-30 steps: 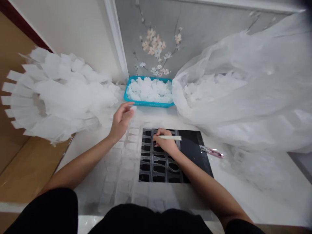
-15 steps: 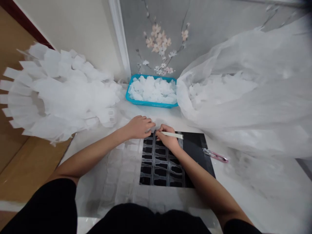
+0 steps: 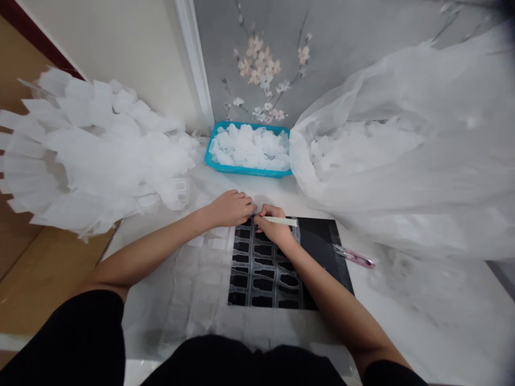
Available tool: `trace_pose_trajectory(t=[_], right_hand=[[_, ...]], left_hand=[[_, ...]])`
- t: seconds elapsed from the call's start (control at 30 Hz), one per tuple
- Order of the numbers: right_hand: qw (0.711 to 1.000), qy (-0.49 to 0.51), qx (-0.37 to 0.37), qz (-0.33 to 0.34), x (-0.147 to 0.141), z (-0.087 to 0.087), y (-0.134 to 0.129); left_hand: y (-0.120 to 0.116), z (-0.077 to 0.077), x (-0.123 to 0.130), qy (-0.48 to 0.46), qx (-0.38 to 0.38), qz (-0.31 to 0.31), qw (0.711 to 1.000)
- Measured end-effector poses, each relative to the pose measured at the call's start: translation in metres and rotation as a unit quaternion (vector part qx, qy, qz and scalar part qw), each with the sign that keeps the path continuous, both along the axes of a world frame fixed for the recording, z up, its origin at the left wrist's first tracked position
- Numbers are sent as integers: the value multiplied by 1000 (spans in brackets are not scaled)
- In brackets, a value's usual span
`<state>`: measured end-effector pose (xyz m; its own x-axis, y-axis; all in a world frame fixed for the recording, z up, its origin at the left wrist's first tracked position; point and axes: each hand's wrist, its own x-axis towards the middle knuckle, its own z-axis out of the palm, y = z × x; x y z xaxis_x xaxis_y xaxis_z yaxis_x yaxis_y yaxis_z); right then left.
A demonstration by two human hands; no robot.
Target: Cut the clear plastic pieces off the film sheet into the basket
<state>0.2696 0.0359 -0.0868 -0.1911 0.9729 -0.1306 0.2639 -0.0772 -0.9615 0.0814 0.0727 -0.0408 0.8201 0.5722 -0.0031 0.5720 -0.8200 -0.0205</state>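
Observation:
A black mat (image 3: 322, 236) lies on the white table, partly covered by a clear sheet (image 3: 263, 272) with rows of cut-out openings. My right hand (image 3: 276, 225) is closed around a thin pale strip-like tool (image 3: 284, 220) at the sheet's top edge. Just left of it, my left hand (image 3: 237, 208) has its fingers curled down at the same edge, close to the right fingertips. Whatever lies between the fingertips is too small to make out. Pink-handled snips (image 3: 354, 256) rest across the mat's right edge.
A blue basket (image 3: 249, 171) of white pieces stands beyond the hands. White sheets (image 3: 92, 155) are heaped at left. A large translucent bag (image 3: 402, 187) with white pieces fills the right. Clear sheets (image 3: 197, 289) lie left of the mat.
The whole view has shifted slightly, so most things sit a little further left. The hands keep nearly the same pose, with the fingertips slightly closer together.

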Motion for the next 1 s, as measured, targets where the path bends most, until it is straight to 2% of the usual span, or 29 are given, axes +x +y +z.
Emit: trace_pose_trajectory(t=[0.1,0.17,0.37,0.5,0.57,0.77,1.0], right_hand=[[1000,-6,0,1,-1,-2,1],[1000,-9,2,-1,-2,-3,0],[999,-23,29,-16,-5,1,0],[998,-17,61,-31,-6,3,0],[998,-3,59,-32,-6,4,1],[997,63,28,-44,-2,8,1],[994,90,28,-54,-3,8,-2]], left_hand=[[9,-6,-5,-98,-91,48,990],[14,-7,-12,-170,-123,77,975],[9,-4,-34,-304,-90,197,928],[3,-5,-37,-346,-57,257,900],[3,-5,-35,-341,-58,244,906],[-4,-5,-25,-228,-76,133,962],[-6,-22,-19,-132,-37,138,981]])
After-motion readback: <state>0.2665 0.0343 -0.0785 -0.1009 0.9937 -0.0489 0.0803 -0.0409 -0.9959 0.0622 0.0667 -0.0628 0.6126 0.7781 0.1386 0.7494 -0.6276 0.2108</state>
